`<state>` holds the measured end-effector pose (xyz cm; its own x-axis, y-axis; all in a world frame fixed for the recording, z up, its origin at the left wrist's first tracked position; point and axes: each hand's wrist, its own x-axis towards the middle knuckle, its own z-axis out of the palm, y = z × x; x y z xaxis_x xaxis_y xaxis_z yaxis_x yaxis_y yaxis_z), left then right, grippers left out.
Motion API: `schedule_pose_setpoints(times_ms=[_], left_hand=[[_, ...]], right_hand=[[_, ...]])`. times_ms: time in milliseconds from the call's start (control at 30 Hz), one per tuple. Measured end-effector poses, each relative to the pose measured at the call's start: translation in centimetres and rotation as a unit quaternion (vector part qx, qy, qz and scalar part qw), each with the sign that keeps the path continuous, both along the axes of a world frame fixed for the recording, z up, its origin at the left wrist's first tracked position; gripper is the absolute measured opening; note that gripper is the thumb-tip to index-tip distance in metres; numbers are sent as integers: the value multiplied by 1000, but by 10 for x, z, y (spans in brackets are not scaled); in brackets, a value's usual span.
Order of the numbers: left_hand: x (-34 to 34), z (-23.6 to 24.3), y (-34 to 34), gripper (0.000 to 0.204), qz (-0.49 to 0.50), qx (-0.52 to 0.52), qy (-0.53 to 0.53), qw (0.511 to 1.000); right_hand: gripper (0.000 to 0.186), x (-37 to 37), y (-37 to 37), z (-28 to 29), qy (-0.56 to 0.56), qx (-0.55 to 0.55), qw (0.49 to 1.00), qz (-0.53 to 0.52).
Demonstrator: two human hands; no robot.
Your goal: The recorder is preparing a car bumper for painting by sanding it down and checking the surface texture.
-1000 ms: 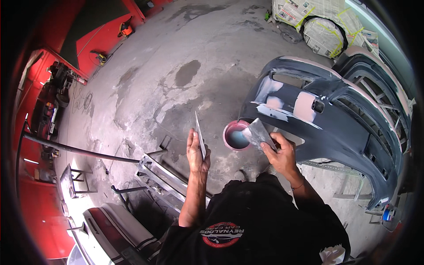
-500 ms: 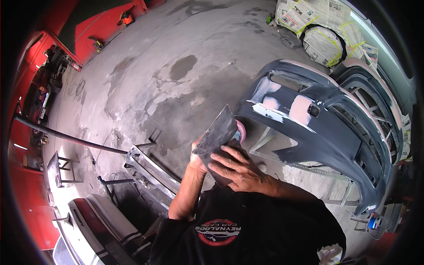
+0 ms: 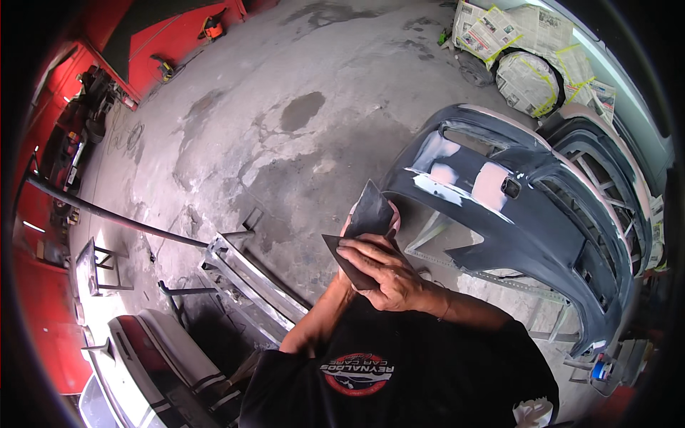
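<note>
In front of my chest I hold a dark sheet of sandpaper [image 3: 370,211], bent so that one pointed part stands up and a browner flap [image 3: 332,245] sticks out to the left. My right hand [image 3: 389,277] lies across it, fingers together and curled over the flap. Behind the paper is my left hand [image 3: 345,281], mostly hidden by the right one; it grips from the other side. Just beyond the paper, a pink round container [image 3: 396,214] shows in part. To the right stands a dark grey car bumper [image 3: 531,230] with pink and white patches.
A metal frame stand [image 3: 260,278] is on the left, near a white and dark red car part [image 3: 146,357]. A long dark bar [image 3: 118,215] crosses the left side. Newspaper-masked bodywork [image 3: 528,82] stands far right. The concrete floor [image 3: 235,93] has dark stains.
The sandpaper was a broad flat sheet and is now bent into two parts. My right hand has closed over it, and my left hand has slipped behind the right.
</note>
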<state>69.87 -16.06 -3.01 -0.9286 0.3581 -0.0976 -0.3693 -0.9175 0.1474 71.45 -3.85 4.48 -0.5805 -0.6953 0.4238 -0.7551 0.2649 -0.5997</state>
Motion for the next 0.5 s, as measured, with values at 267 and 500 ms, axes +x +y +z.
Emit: schedule_pose_setpoints(times_ms=[267,500], left_hand=[[11,-54,-18,55,183,-475,281,813],[-24,27,-39,60,77,2,-8,997]], right_hand=[[66,-8,-21,1,-64,-84,981,-160],[73,10,-4,2,6,50,999,18]])
